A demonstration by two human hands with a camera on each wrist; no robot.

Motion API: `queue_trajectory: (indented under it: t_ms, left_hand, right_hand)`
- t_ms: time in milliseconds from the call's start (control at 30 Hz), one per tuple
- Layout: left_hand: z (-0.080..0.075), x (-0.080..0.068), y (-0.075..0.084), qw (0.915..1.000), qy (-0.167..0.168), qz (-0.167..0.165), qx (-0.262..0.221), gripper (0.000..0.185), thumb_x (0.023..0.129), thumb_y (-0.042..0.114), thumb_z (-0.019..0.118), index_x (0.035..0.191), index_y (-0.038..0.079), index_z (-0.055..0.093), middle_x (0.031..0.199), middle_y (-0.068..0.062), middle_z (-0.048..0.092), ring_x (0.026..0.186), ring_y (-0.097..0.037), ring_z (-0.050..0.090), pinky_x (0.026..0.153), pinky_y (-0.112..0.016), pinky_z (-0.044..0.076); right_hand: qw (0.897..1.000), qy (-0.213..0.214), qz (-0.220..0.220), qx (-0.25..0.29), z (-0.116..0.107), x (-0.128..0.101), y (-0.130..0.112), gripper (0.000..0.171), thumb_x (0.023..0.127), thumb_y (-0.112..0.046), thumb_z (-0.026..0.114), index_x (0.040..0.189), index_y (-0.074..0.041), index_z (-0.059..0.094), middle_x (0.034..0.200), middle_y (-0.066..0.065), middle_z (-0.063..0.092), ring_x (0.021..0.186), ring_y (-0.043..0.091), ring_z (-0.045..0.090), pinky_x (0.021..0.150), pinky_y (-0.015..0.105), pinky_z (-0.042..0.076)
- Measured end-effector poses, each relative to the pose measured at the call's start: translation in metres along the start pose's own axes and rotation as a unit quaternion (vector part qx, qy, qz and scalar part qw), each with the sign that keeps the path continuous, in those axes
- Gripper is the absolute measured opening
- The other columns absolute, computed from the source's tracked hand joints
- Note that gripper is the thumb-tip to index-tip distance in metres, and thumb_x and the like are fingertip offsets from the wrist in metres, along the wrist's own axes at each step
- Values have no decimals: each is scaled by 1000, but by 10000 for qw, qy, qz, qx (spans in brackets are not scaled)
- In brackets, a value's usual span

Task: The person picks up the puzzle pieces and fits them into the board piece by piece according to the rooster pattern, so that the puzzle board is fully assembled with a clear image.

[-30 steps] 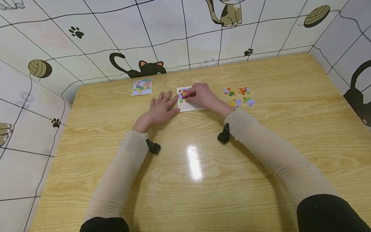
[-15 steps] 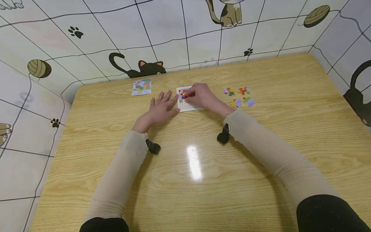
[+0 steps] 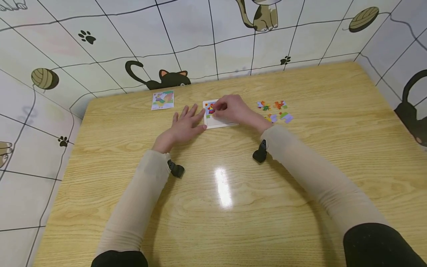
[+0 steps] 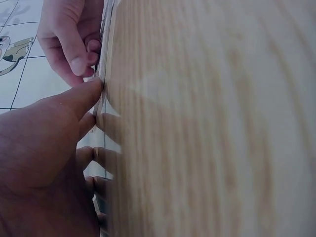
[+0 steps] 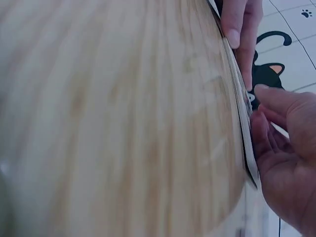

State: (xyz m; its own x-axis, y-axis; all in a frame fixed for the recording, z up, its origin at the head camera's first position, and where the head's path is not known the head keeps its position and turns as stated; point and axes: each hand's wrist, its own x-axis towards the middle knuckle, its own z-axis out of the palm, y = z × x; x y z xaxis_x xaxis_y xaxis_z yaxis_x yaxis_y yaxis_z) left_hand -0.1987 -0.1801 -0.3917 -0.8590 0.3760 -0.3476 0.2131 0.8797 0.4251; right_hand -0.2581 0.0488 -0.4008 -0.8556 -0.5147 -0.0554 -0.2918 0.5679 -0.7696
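Observation:
A white puzzle board point(image 3: 217, 125) lies flat on the table, with a few colourful pieces fitted at its upper left. My left hand point(image 3: 183, 128) rests on the table with fingers spread, its thumb and index finger against the board's left edge. Over the board, my right hand point(image 3: 231, 109) has its thumb and bent fingers together at a small, brightly coloured puzzle piece point(image 3: 211, 108), largely covering the board's right part. In the right wrist view the right thumb point(image 5: 274, 98) and curled fingers sit low at the edge of the board point(image 5: 239, 98).
To the right lie several loose puzzle pieces point(image 3: 280, 105), partly behind the right wrist. A square picture card point(image 3: 163, 100) lies at the back left. The wooden table point(image 3: 200, 222) ends at a wall point(image 3: 186, 37) printed with cats and yarn balls.
My right hand shifts and tilts slightly over the board, its wrist moving a little to the right. The left hand stays in place.

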Motion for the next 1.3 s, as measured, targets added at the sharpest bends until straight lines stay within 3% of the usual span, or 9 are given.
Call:
queue_trajectory:
  t_ms: [133, 267, 500, 733, 1033, 1300]
  left_hand:
    - [0, -1, 0, 10000, 8, -3, 11, 70, 108, 51, 44, 166, 24, 16, 172, -6, -7, 155, -32, -16, 118, -61, -12]
    - [1, 0, -1, 10000, 1, 22, 11, 70, 108, 50, 44, 166, 23, 16, 172, -6, -7, 155, -32, -16, 118, -61, -13]
    - [2, -2, -1, 10000, -2, 33, -24, 70, 108, 49, 44, 166, 24, 15, 172, -6, -8, 155, -31, -17, 118, -60, -13]
    - [1, -2, 0, 10000, 11, 21, -28, 70, 108, 49, 44, 166, 24, 14, 172, -5, -8, 155, -31, -17, 118, -60, -14]
    - [0, -1, 2, 10000, -38, 12, -13, 70, 108, 50, 44, 166, 24, 14, 172, -5, -9, 155, -31, -17, 117, -61, -14]
    - [1, -1, 0, 10000, 6, 39, -42, 70, 108, 50, 44, 166, 24, 14, 172, -5, -9, 155, -31, -18, 117, -60, -15]
  right_hand:
    - [9969, -116, 271, 724, -15, -10, 5, 29, 96, -21, 75, 122, -7, 74, 109, 8, 71, 97, 21, 64, 85, 34, 50]
    - [9936, -73, 376, 1065, -35, -21, 15, 32, 96, -23, 75, 123, -6, 72, 112, 8, 69, 96, 21, 63, 84, 34, 52]
    - [9947, 97, 506, 895, -69, -43, 36, 36, 97, -22, 74, 127, -3, 69, 114, 10, 67, 97, 22, 60, 80, 30, 49]
    - [9939, 207, 654, 858, -94, -65, 54, 42, 95, -23, 76, 131, -3, 66, 115, 9, 66, 95, 15, 65, 79, 28, 52]
    - [9899, 343, 1116, 804, -115, -79, 81, 45, 96, -22, 75, 135, -3, 63, 124, 9, 62, 103, 11, 62, 78, 23, 52]
    - [9937, 355, 1016, 327, -119, -79, 88, 41, 94, -13, 76, 133, -1, 66, 125, 18, 66, 99, 15, 61, 80, 20, 47]
